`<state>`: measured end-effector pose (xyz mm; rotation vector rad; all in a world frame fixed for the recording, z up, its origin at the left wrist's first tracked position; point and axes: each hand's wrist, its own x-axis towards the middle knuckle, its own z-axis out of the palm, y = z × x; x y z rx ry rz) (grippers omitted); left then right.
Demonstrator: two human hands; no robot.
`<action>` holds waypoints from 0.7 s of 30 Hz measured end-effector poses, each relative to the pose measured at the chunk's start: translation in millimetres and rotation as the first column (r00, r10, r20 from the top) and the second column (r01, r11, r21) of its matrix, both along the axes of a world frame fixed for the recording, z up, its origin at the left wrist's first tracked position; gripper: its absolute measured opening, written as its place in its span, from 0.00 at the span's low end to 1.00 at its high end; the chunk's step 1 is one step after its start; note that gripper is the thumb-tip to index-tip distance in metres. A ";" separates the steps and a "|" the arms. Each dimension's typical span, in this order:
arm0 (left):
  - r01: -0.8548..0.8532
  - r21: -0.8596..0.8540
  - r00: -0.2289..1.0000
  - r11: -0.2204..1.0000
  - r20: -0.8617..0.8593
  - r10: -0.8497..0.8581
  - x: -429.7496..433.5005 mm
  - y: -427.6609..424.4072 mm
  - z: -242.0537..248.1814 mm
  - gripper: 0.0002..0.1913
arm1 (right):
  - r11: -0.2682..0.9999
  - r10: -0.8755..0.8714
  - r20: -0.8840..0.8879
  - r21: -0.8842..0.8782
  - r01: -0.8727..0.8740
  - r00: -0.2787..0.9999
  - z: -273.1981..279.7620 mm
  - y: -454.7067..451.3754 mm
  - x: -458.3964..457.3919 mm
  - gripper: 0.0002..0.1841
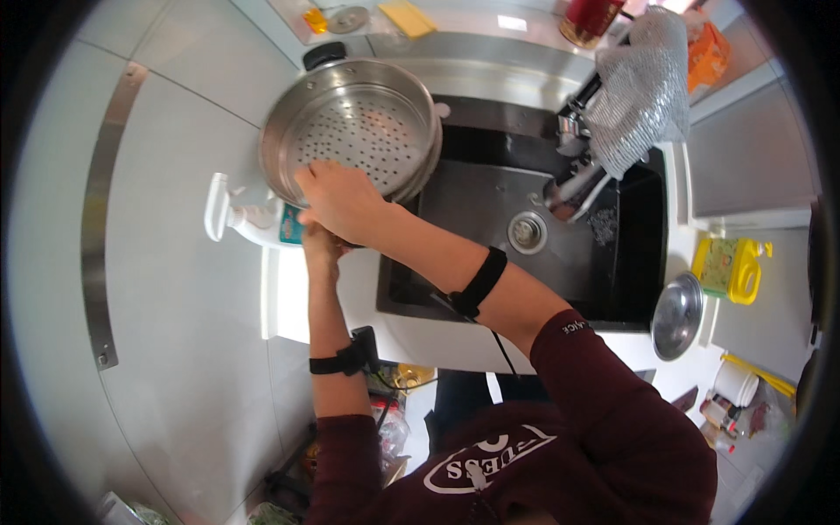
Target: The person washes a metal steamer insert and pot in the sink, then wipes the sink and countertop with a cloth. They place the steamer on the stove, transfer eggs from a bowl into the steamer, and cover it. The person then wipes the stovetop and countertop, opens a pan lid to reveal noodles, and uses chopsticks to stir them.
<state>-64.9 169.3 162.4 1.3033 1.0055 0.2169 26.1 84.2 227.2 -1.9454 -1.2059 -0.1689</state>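
Note:
A metal steamer pot with a perforated base stands left of the black sink, one black side handle at its far rim. My right hand reaches across to the near rim, its fingers bent at the edge; whether it grips the rim is unclear. Just below it, my left hand is close under the near side of the pot, mostly covered by the right hand. What its fingers touch is hidden. A white spray bottle with a teal label lies or leans beside the hands, partly behind the pot.
A faucet under silvery mesh cloth overhangs the sink's right side. A metal bowl and a yellow pump bottle stand on the right. Behind the sink, a yellow cloth lies on the ledge. A wall rises at left.

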 end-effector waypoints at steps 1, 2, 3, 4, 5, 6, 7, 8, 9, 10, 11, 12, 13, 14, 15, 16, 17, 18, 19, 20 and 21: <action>0.000 -0.008 1.000 1.000 0.024 0.001 -1.3 -0.4 -1.5 0.18 | 0.996 -0.011 -0.018 0.092 0.013 1.000 1.4 -9.6 -0.6 0.16; -0.012 0.049 0.999 0.999 0.038 0.010 -4.2 -1.6 -2.5 0.18 | 0.983 -0.020 -0.031 0.184 0.025 0.999 2.2 -19.9 -1.4 0.19; 0.022 0.066 0.999 0.998 0.034 -0.024 -5.1 -0.5 -1.9 0.17 | 0.960 -0.021 -0.043 0.279 0.033 0.999 1.6 -30.3 -2.5 0.22; 0.032 0.052 0.999 0.998 0.020 -0.033 -7.7 -0.7 -0.5 0.17 | 0.944 0.023 -0.017 0.330 -0.016 1.000 -2.2 -47.8 -4.5 0.22; 0.040 0.040 0.999 0.998 0.007 -0.040 -10.6 -1.8 1.6 0.16 | 0.941 0.026 -0.004 0.337 -0.023 1.000 -8.2 -65.6 -4.2 0.21; 0.011 0.083 0.995 0.996 -0.095 -0.003 -13.1 -4.5 3.7 0.16 | 0.935 0.038 0.009 0.351 -0.039 0.999 -17.1 -84.1 -3.8 0.21; 0.042 0.070 0.996 0.997 -0.085 -0.036 -17.5 -8.3 6.2 0.17 | 0.936 0.059 0.008 0.348 -0.058 0.998 -29.4 -103.9 -3.9 0.20; 0.056 0.090 0.992 0.994 -0.113 -0.046 -22.3 -13.9 8.5 0.17 | 0.948 0.001 -0.154 0.316 0.048 0.988 -45.1 -127.5 -4.0 0.18; 0.067 0.116 0.988 0.991 -0.143 -0.050 -28.4 -19.7 11.3 0.17 | 0.964 -0.053 -0.339 0.228 0.137 0.939 -64.2 -153.5 -2.3 0.16; 0.086 0.136 0.982 0.987 -0.180 -0.060 -34.6 -25.9 13.8 0.17 | 0.945 -0.162 -0.473 0.177 0.274 0.866 -86.3 -181.8 3.8 0.14; 0.112 0.167 0.972 0.980 -0.223 -0.073 -40.7 -32.3 15.7 0.17 | 0.917 -0.263 -0.603 0.085 0.389 0.753 -110.7 -211.1 10.9 0.13; 0.120 0.177 0.966 0.977 -0.248 -0.074 -47.3 -39.1 16.8 0.17 | 0.855 -0.358 -0.678 0.037 0.517 0.642 -137.4 -238.4 23.0 0.15; 0.137 0.154 0.964 0.978 -0.247 -0.096 -54.1 -46.3 17.1 0.17 | 0.743 -0.558 -0.658 -0.124 0.658 0.506 -165.4 -264.6 34.3 0.17; 0.159 0.149 0.960 0.976 -0.254 -0.118 -59.9 -53.1 17.2 0.17 | 0.655 -0.649 -0.660 -0.233 0.718 0.378 -191.3 -293.2 48.1 0.17; 0.177 0.144 0.952 0.974 -0.277 -0.132 -64.5 -58.9 16.7 0.17 | 0.579 -0.724 -0.632 -0.341 0.740 0.275 -215.5 -320.3 63.5 0.17; 0.174 0.109 0.955 0.979 -0.263 -0.140 -69.1 -65.2 15.5 0.16 | 0.511 -0.803 -0.551 -0.444 0.736 0.225 -237.1 -345.0 81.3 0.17; 0.197 0.116 0.951 0.973 -0.265 -0.161 -72.5 -71.4 13.7 0.16 | 0.494 -0.802 -0.580 -0.510 0.704 0.142 -255.9 -366.1 99.8 0.16; 0.219 0.124 0.946 0.968 -0.268 -0.180 -75.8 -77.2 11.7 0.16 | 0.492 -0.828 -0.555 -0.643 0.586 0.086 -272.1 -383.0 115.1 0.16; 0.241 0.134 0.942 0.961 -0.272 -0.198 -78.7 -82.7 9.9 0.16 | 0.483 -0.840 -0.540 -0.701 0.525 0.053 -284.6 -396.5 128.7 0.16; 0.250 0.117 0.938 0.961 -0.277 -0.210 -80.8 -87.8 7.8 0.15 | 0.473 -0.850 -0.526 -0.739 0.480 0.030 -293.9 -405.9 141.9 0.16; 0.260 0.109 0.936 0.960 -0.273 -0.222 -82.5 -93.1 5.5 0.15 | 0.468 -0.859 -0.511 -0.757 0.456 0.034 -302.0 -410.0 151.3 0.17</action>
